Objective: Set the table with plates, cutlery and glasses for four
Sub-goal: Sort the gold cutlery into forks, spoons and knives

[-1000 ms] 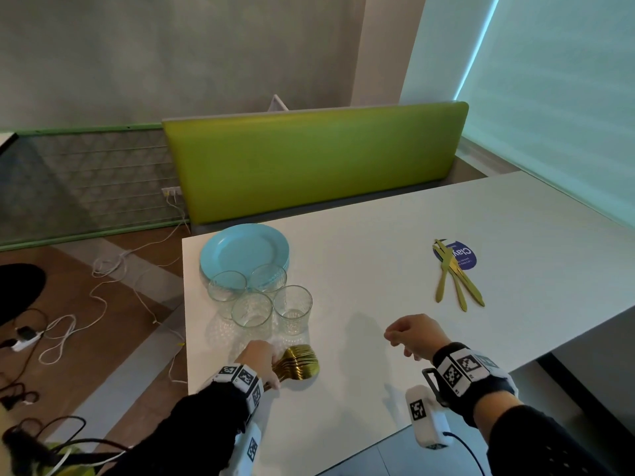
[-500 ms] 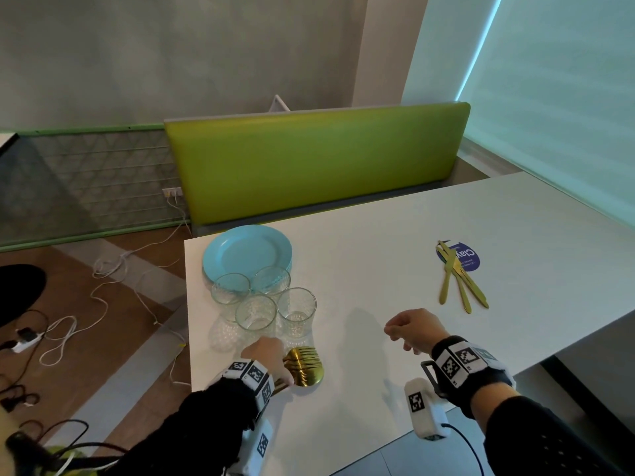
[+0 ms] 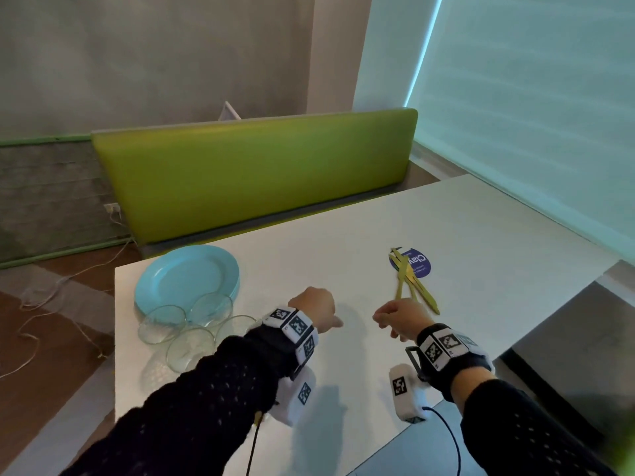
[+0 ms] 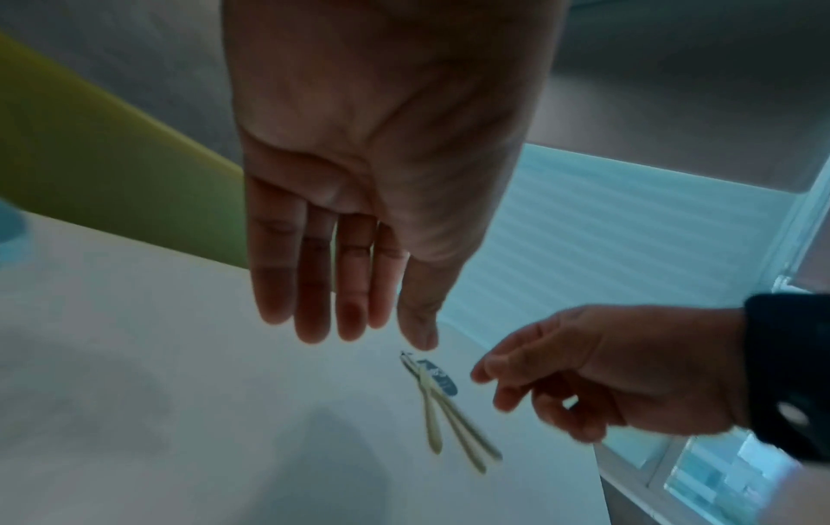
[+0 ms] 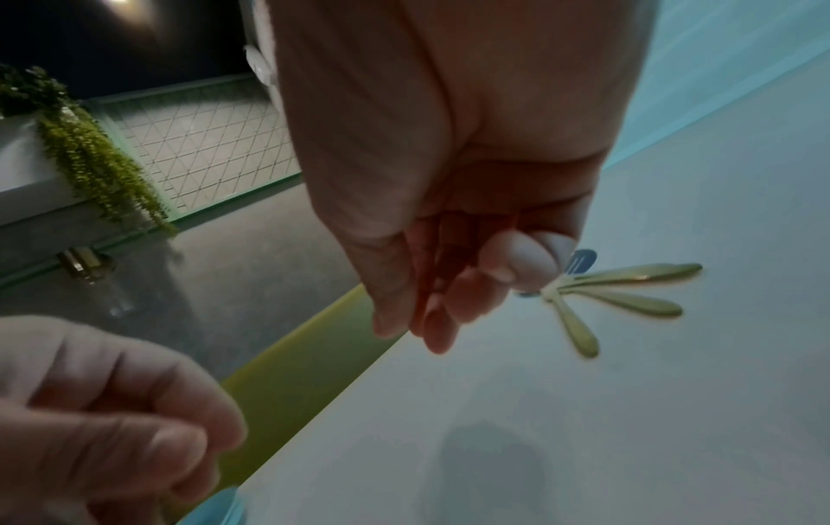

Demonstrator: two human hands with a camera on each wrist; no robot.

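My left hand (image 3: 316,309) hovers over the middle of the white table (image 3: 481,242); in the left wrist view its fingers (image 4: 314,284) hang straight and hold nothing. My right hand (image 3: 400,317) is just to its right, fingers (image 5: 444,302) loosely curled and empty. It is a short way in front of the handles of the fanned gold cutlery (image 3: 410,286) (image 4: 449,415) (image 5: 628,291). A stack of light blue plates (image 3: 185,280) sits at the table's far left corner, with several clear glasses (image 3: 161,324) in front of it. My left sleeve hides the table near the glasses.
A round blue sticker (image 3: 417,266) lies under the cutlery tips. A green bench back (image 3: 254,173) runs behind the table's far edge. Cables (image 3: 51,304) trail over the floor at the left. A window blind (image 3: 532,115) fills the right side.
My left hand has let go of the gold spoons near the glasses and moved right to the table's middle. The spoons are now out of sight. My right hand has drifted slightly towards the cutlery.
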